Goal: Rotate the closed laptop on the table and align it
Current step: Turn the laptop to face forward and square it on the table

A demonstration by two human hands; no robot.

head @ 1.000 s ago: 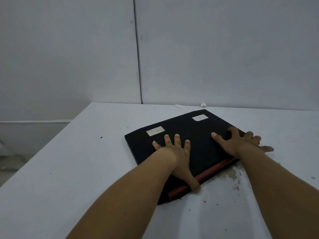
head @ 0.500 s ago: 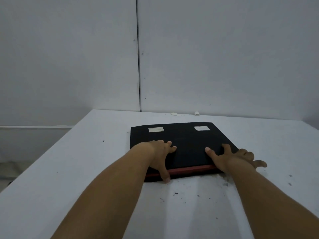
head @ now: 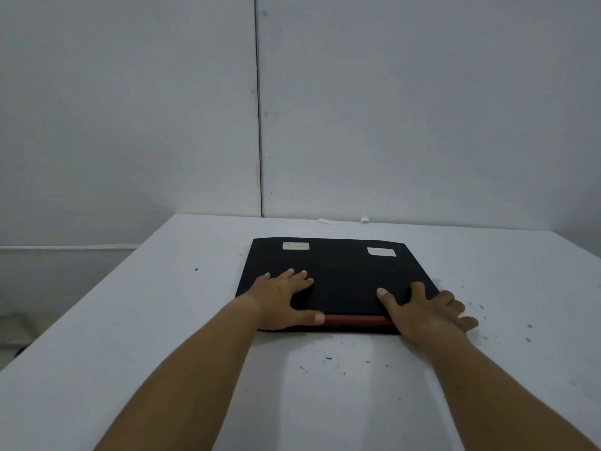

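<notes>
A closed black laptop (head: pixel 341 275) lies flat on the white table (head: pixel 156 320), its edges roughly square to the table's far edge. Two pale stickers (head: pixel 295 245) sit near its far edge and a red strip (head: pixel 354 319) runs along its near edge. My left hand (head: pixel 283 297) rests on the near left corner, fingers spread on the lid and thumb along the near edge. My right hand (head: pixel 422 310) covers the near right corner, with its fingers draped over the right side.
The table's far edge meets a grey panelled wall (head: pixel 390 109). Two small white scraps (head: pixel 325 221) lie at that far edge. Dark specks (head: pixel 328 358) dot the table near the laptop. The table's left edge drops off to the floor.
The laptop has turned clockwise from a slanted position to square with the table. Both hands have stayed on its near corners and turned with it.
</notes>
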